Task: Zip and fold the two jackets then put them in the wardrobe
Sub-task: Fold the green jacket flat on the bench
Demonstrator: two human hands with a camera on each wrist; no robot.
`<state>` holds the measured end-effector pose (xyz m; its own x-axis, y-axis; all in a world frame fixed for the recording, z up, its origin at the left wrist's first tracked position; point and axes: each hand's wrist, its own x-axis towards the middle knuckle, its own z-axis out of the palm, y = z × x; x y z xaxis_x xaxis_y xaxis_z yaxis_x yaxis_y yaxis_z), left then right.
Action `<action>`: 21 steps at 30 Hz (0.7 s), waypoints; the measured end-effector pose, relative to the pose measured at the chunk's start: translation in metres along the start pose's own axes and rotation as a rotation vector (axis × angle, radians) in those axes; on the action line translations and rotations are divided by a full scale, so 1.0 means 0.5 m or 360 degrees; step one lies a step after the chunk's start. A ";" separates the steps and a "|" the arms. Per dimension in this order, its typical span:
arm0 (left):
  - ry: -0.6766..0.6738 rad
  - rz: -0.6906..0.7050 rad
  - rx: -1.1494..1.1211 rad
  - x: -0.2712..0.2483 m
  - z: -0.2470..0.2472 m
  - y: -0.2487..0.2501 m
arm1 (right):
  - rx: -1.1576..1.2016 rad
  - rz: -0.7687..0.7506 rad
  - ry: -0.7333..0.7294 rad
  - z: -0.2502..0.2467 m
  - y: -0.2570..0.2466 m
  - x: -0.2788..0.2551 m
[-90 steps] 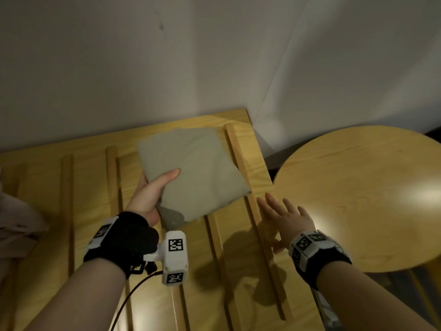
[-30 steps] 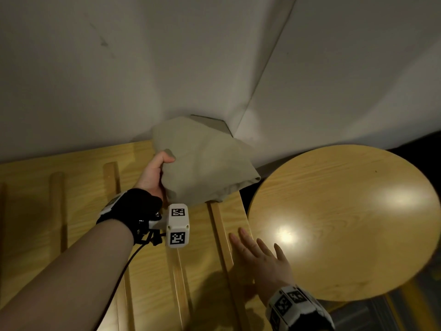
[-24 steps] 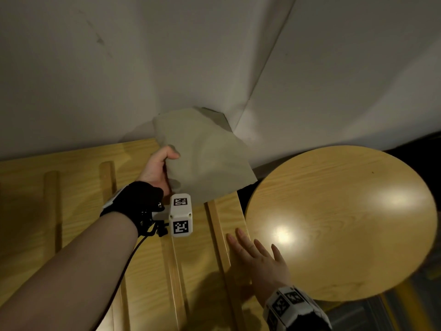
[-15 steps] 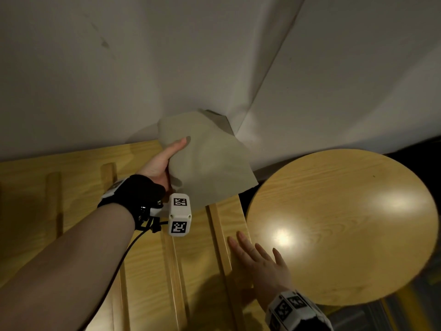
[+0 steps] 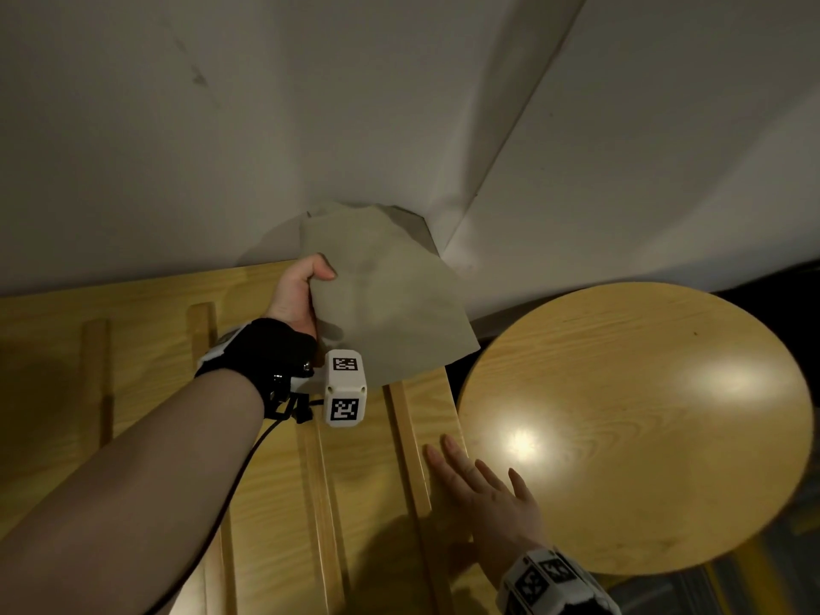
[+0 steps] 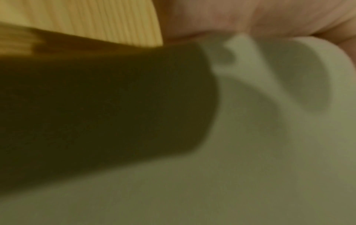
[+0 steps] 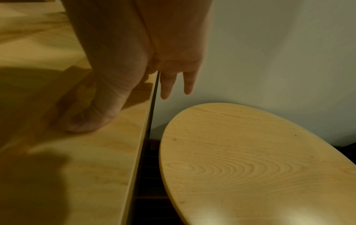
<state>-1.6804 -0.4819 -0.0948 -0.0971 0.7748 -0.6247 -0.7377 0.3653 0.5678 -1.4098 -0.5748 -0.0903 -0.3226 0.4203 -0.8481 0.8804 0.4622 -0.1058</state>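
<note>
— What is the left hand (image 5: 298, 291) doing?
— It pinches one edge of the folded jacket (image 5: 386, 299), thumb curled over the cloth, holding it above the far right corner of the slatted wooden surface (image 5: 146, 348), against the wall.
— And the right hand (image 5: 483, 494)?
— Fingers straight and spread, resting flat on that surface's right edge, beside the round table (image 5: 643, 428).

The left wrist view is blurred: the left hand (image 6: 260, 16) is cut off at the top edge, and the folded olive fabric (image 6: 250, 152) beneath it shows no detail. In the head view, the fabric's far corner beyond the thumb sits in shadow.
</note>
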 end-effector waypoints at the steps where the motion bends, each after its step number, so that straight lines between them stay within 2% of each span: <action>1: -0.0007 -0.0001 -0.0007 0.000 0.004 0.000 | 0.0011 -0.0001 -0.0003 0.000 0.001 0.000; 15: -0.0018 0.0094 -0.0011 0.010 0.026 0.002 | 0.0002 -0.0001 0.0031 0.003 0.003 0.002; 21: 0.0106 0.0069 0.0083 0.013 0.000 -0.011 | 0.0008 -0.0007 0.0033 0.002 0.003 0.001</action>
<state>-1.6770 -0.4788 -0.1020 -0.1737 0.7552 -0.6321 -0.6964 0.3596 0.6211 -1.4086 -0.5748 -0.0916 -0.3333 0.4344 -0.8368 0.8807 0.4603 -0.1118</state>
